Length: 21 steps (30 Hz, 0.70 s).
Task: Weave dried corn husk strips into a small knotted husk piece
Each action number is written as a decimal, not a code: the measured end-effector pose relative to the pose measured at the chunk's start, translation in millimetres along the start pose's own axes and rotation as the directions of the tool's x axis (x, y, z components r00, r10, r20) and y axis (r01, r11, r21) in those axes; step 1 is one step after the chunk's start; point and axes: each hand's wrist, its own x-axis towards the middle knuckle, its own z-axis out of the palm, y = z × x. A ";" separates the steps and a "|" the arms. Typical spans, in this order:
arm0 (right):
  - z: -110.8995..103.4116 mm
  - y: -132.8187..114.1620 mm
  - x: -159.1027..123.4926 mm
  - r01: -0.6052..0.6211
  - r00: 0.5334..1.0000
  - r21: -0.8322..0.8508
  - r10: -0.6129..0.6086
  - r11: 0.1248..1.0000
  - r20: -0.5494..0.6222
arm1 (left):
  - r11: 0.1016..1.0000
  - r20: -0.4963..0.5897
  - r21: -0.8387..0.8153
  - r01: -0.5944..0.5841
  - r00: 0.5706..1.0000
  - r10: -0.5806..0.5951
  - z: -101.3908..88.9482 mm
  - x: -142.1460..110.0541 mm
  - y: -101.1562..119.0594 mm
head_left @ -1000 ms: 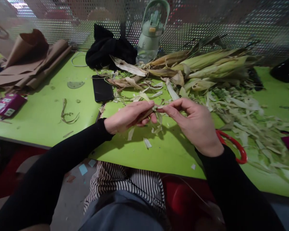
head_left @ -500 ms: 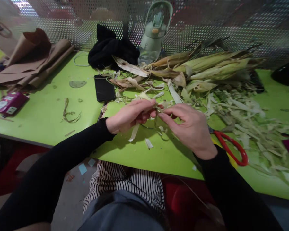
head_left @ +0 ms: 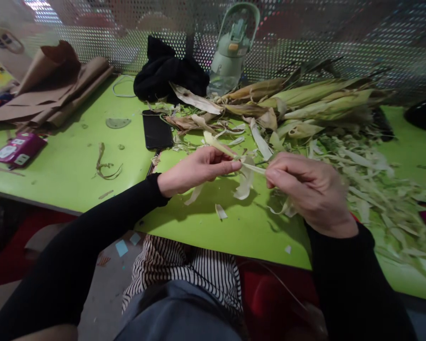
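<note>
Over the green table, my left hand (head_left: 202, 171) pinches pale strips of corn husk (head_left: 247, 179) between thumb and fingers. One end sticks up behind the fingers and a curled piece hangs below them. My right hand (head_left: 310, 192) is closed on the other end of a strip, which runs taut between the two hands. Its fingertips hide how the strip is gripped. Behind the hands lies a heap of whole corn husks (head_left: 315, 104), partly green and partly dry brown. Torn husk shreds (head_left: 372, 184) are spread on the right, beyond my right hand.
On the left are brown paper (head_left: 53, 90), a purple box (head_left: 19, 150), a protractor (head_left: 118, 122) and a dry twisted husk piece (head_left: 104, 166). A phone (head_left: 157, 130), black cloth (head_left: 170, 73) and green-lidded bottle (head_left: 230, 57) stand towards the perforated screen (head_left: 128, 42).
My right hand has moved right, away from my left, drawing the husk strip out straight between them. It now covers the red scissors. My left hand has turned slightly, its thumb on top.
</note>
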 end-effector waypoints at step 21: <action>4.6 5.9 2.0 -0.227 0.970 -0.099 0.234 0.969 0.061 | 0.992 0.015 0.098 0.078 0.997 -0.080 -1.8 0.8 -4.8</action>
